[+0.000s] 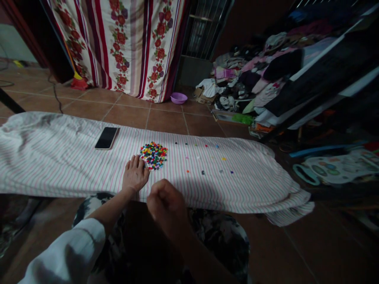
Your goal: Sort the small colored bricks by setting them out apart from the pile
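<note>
My left hand (136, 173) lies flat on the striped cloth (79, 165), fingers stretched out, its fingertips by the left edge of a pile of small multicoloured pieces (154, 156). Closer to me, my right hand (166, 203) is raised near the cloth's front edge with its fingers curled in. Whether anything is inside that hand is hidden. To the right of the pile, several single pieces lie spaced apart in rough rows, among them a yellow piece (224, 158), an orange piece (187, 171) and a blue piece (217, 146).
A dark-screened phone (107, 138) lies on the cloth left of the pile. Beyond, on the tiled floor, are a purple basin (179, 98), a red broom (79, 83) and a flowered curtain (133, 47). Heaped clothes (245, 75) fill the back right.
</note>
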A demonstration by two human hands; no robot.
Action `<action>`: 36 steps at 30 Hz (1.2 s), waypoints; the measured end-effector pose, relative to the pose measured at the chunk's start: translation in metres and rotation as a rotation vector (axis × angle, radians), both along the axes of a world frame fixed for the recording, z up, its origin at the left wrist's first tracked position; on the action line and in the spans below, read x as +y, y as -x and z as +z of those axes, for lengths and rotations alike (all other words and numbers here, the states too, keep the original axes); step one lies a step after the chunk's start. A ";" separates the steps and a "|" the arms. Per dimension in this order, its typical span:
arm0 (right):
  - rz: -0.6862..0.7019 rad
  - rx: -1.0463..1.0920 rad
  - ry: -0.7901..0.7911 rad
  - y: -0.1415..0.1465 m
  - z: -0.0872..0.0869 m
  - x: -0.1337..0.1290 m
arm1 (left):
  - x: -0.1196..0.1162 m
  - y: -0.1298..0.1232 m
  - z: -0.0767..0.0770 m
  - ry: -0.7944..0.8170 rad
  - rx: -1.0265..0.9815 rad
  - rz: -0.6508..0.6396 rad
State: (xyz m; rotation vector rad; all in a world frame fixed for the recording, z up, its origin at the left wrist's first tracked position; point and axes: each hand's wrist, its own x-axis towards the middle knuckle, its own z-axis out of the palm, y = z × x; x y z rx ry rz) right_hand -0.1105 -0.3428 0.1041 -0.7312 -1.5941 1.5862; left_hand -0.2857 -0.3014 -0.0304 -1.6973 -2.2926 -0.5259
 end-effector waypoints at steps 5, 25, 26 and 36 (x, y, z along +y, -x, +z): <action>-0.203 -0.228 -0.202 0.026 -0.051 0.067 | 0.000 -0.002 0.002 0.001 -0.009 0.006; 0.060 -1.070 -0.812 0.078 -0.092 0.165 | 0.002 -0.001 0.002 0.019 -0.025 0.006; 0.073 -1.083 -0.812 0.079 -0.090 0.166 | 0.002 -0.001 0.002 0.018 -0.024 0.008; 0.147 -1.211 -0.829 0.094 -0.073 0.171 | 0.001 -0.002 0.003 0.023 -0.024 0.010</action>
